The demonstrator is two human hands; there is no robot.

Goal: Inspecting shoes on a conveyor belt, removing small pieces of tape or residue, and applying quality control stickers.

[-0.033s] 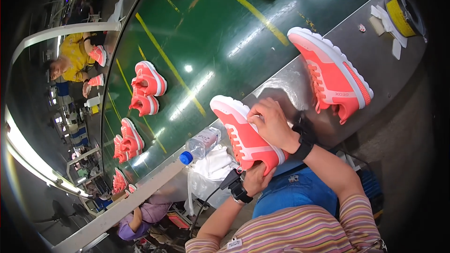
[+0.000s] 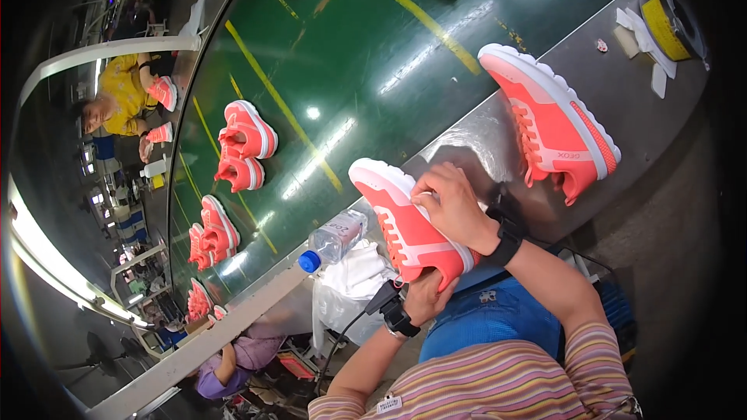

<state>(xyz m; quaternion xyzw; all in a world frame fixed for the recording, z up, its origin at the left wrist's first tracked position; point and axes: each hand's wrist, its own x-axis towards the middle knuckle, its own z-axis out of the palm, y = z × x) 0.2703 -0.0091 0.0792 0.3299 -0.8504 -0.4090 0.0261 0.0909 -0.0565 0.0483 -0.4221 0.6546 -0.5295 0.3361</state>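
Note:
A coral sneaker point(image 2: 414, 227) with a white sole is held in front of me, its toe pointing up and left. My left hand point(image 2: 426, 297) is closed round the heel and collar end from below. My right hand point(image 2: 454, 206) lies over the sole side, thumb and fingers pinched together against it. A bit of white shows at those fingertips; I cannot tell whether it is the sole or a small cloth. To the right, a second coral sneaker point(image 2: 556, 126) lies on its side on the metal ledge point(image 2: 634, 120), apart from both hands.
Several coral sneakers point(image 2: 247, 134) sit on the green conveyor belt point(image 2: 342, 62). A clear bottle point(image 2: 342, 235) with a blue cap lies beside white cloth point(image 2: 354, 274) left of my work. A yellow-and-black tape roll point(image 2: 665, 23) stands far right. Across the belt is a person in yellow point(image 2: 124, 97).

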